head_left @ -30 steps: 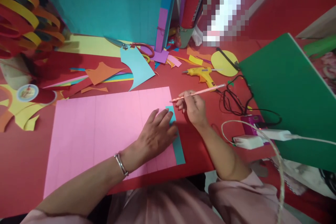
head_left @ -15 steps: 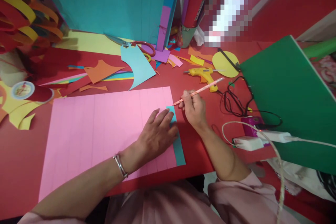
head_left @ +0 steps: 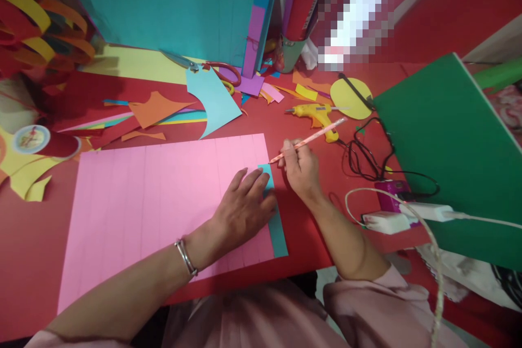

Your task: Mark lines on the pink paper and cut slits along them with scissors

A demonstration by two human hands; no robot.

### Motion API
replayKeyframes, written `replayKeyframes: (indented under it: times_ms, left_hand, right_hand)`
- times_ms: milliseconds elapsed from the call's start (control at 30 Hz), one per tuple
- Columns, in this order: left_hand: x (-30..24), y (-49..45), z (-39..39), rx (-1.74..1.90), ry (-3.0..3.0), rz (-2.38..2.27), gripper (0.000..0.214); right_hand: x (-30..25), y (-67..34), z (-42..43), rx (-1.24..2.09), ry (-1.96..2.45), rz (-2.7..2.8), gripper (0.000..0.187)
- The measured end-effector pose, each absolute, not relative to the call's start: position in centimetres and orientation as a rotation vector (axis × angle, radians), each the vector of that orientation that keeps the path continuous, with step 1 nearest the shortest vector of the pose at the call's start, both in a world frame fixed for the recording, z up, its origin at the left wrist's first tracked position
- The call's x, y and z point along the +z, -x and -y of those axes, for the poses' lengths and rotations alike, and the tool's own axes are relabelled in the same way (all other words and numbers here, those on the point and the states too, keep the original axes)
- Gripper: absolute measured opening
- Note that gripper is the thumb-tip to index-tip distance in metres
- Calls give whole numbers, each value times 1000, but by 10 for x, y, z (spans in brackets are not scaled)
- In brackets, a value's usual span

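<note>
A large pink sheet of paper (head_left: 171, 196) marked with several faint parallel lines lies on the red table. Along its right edge rests a narrow teal paper strip (head_left: 279, 234). My left hand (head_left: 247, 206) lies flat, fingers stretched, over the strip and the sheet. In my right hand (head_left: 300, 168) is a pink patterned pencil (head_left: 320, 135), gripped between thumb and fingers. Its tip is at the strip's top end, by the sheet's right edge.
Beyond the sheet lie red-handled scissors (head_left: 222, 72), a light blue paper offcut (head_left: 214, 100) and a yellow glue gun (head_left: 316, 114). Black and white cables run near a purple power strip (head_left: 389, 196) at right. A green board (head_left: 452, 163) stands there; a paper cup (head_left: 47, 141) lies at left.
Both hands and the pencil hold nearly the same place. The view has shifted very slightly; nothing was taken up or let go.
</note>
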State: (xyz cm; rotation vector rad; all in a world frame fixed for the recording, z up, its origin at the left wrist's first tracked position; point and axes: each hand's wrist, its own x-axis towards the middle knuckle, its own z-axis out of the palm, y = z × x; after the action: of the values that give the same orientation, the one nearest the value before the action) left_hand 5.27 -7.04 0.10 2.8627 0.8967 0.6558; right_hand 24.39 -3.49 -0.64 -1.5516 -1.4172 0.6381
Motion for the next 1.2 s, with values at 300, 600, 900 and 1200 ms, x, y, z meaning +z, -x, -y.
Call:
replayKeyframes:
  times_ms: [300, 600, 900, 1200]
  left_hand:
    - [2, -53, 70, 642, -2848, -881, 14]
    - [1, -53, 70, 645, -2875, -898, 13]
    - [6, -53, 69, 632, -2863, -897, 12]
    - [3, -53, 70, 597, -2860, -896, 15]
  right_hand:
    - [-5, -245, 35, 620, 1571, 1424, 35]
    - [-7, -245, 34, 621, 1563, 1417, 35]
    - [-6, -244, 35, 614, 1581, 1410, 35]
    - [-5, -244, 35, 629, 1580, 1397, 36]
